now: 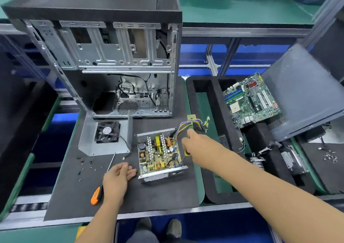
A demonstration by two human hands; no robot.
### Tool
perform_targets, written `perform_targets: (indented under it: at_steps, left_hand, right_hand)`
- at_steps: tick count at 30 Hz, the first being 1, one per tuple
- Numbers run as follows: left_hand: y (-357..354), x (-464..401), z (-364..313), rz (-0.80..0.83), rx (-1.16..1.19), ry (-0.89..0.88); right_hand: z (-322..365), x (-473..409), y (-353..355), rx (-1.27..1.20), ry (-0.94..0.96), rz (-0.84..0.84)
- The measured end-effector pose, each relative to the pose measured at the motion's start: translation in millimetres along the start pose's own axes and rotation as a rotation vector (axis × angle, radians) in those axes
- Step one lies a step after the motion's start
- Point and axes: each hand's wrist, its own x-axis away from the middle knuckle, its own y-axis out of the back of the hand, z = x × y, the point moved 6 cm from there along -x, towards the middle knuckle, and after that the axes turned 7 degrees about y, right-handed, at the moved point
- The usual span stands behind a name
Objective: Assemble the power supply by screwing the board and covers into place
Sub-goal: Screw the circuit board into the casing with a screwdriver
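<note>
Head view: uncovered power supply [161,154]; right hand [197,145] grips yellow-black tool [186,152], left hand [119,175] relaxed.

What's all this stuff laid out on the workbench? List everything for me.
power supply: one, silver box with its board exposed, mat centre
cover with fan: one, grey with a black fan, left of the power supply
orange screwdriver: one, orange and black, partly under the left hand
loose screws: several, dark, mat left
computer case: one, silver and black, open, behind
motherboard: one, green, right tray
left hand: open, resting on the mat
right hand: grips a yellow-and-black tool at the power supply
</note>
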Motion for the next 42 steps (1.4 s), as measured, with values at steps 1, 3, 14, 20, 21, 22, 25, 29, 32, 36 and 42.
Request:
perform_targets:
  at_steps: [1, 3, 14, 20, 21, 22, 25, 29, 32, 36, 42]
  left_hand:
    - [0.2, 0.6, 1.2, -0.008, 0.005, -0.007]
    - [-0.7, 0.7, 2.4, -0.017, -0.013, -0.025]
    - [-0.8, -2.8, 6.1, -0.007, -0.055, -0.046]
    - [-0.2, -0.8, 4.8, -0.004, -0.05, -0.055]
    - [-0.2, -0.5, 4.6, -0.004, -0.049, -0.056]
    - [0.1, -0.1, 4.4, -0.005, -0.047, -0.057]
    - [0.1, 1.7, 2.3, -0.009, -0.05, -0.064]
    - [0.6, 1.5, 1.9, -0.008, -0.047, -0.07]
    - [-0.5, 0.8, 3.8, 0.0, -0.045, -0.066]
    - [0.0, 1.2, 3.2, 0.0, -0.032, -0.062]
    - [0.2, 1.8, 3.3, 0.006, -0.038, -0.062]
  right_hand:
    - [0.5, -0.2, 1.2, 0.051, -0.011, -0.008]
    - [-0.2, -0.8, -2.4, 0.116, -0.046, 0.003]
    - [-1.5, -3.4, -5.6, 0.14, -0.037, 0.074]
    - [1.2, -5.7, -8.7, -0.017, -0.03, 0.048]
    - [3.4, -7.9, -8.7, 0.025, -0.018, 0.047]
    - [4.9, -9.6, -8.5, 0.061, -0.031, 0.044]
    - [0.7, -11.3, -5.7, 0.073, -0.15, 0.072]
    - [0.4, -10.2, -4.9, -0.055, -0.063, 0.086]
    - [1.3, -10.5, -1.1, 0.066, -0.068, 0.037]
    - [5.3, -11.2, -7.8, 0.073, -0.047, 0.046]
    - [7.5, -14.6, -5.1, 0.034, -0.017, 0.014]
